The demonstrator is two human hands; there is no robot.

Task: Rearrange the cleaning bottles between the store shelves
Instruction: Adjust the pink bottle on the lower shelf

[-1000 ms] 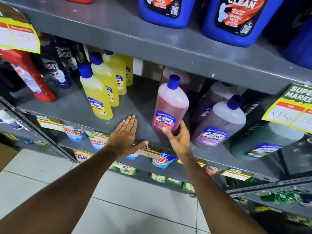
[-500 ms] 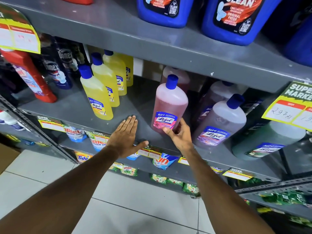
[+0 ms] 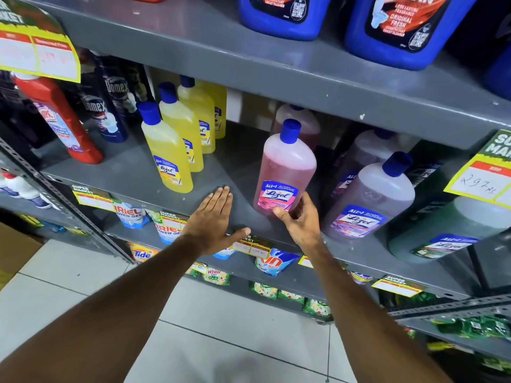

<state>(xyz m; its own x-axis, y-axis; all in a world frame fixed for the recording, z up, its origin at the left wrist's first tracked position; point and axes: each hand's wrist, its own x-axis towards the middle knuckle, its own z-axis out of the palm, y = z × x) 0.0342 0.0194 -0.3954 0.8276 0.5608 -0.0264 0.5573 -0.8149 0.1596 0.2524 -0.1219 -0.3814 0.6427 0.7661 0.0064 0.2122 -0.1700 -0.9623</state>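
A pink Lizol bottle [image 3: 286, 168] with a blue cap stands on the grey middle shelf [image 3: 132, 172]. My right hand [image 3: 300, 221] cups its base, thumb on the front label and fingers around its right side. My left hand [image 3: 214, 221] lies flat and open on the shelf's front edge, just left of the bottle, holding nothing. A second pink bottle [image 3: 300, 120] stands behind. Three yellow Lizol bottles [image 3: 168, 150] line up to the left. A lavender Lizol bottle [image 3: 373, 197] and a green one [image 3: 448, 230] stand to the right.
Dark Domex bottles [image 3: 110, 103] and a red bottle [image 3: 63, 120] fill the shelf's left end. Large blue jugs [image 3: 401, 26] sit on the shelf above. Detergent pouches [image 3: 132, 214] hang below. Yellow price tags [image 3: 481, 178] stick out from shelf edges. White tiled floor [image 3: 221, 341] lies underneath.
My right hand has closed in around the pink bottle's base, which has shifted slightly left and stands more upright. My left hand has stayed flat on the shelf edge.
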